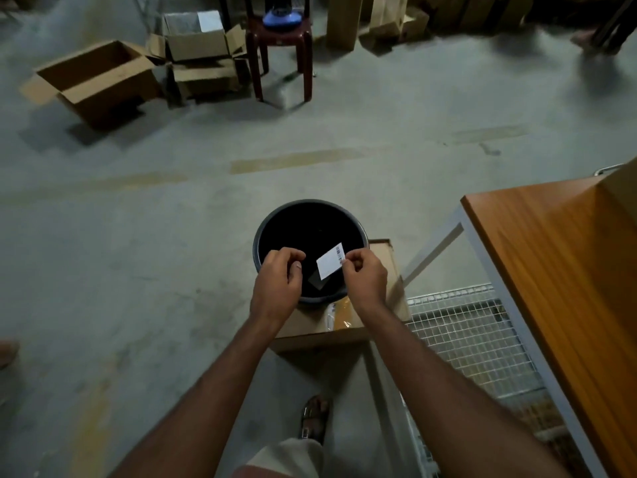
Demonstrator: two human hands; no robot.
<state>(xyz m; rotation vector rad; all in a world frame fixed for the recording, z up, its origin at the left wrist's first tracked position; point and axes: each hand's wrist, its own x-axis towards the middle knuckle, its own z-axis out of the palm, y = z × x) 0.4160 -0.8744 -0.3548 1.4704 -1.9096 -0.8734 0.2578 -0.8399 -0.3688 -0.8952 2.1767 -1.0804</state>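
- Label (330, 266): thin white paper, matt, with a barcode printed at one edge.
- Bucket (310, 203): dark plastic, its smooth rim giving a dull sheen.
- Box (382, 260) under the bucket: plain brown cardboard, matt, with a strip of glossy amber tape (343, 313).
- Floor (172, 236): grey concrete, matt, scuffed and stained.
- Table (551, 277): orange wood-grain top, smooth and faintly shiny.
- Frame (482, 257) of the table: white-painted metal.
- Mesh (465, 326): pale metal wire in a fine grid.
- Chair (279, 39): dark red plastic, glossy.
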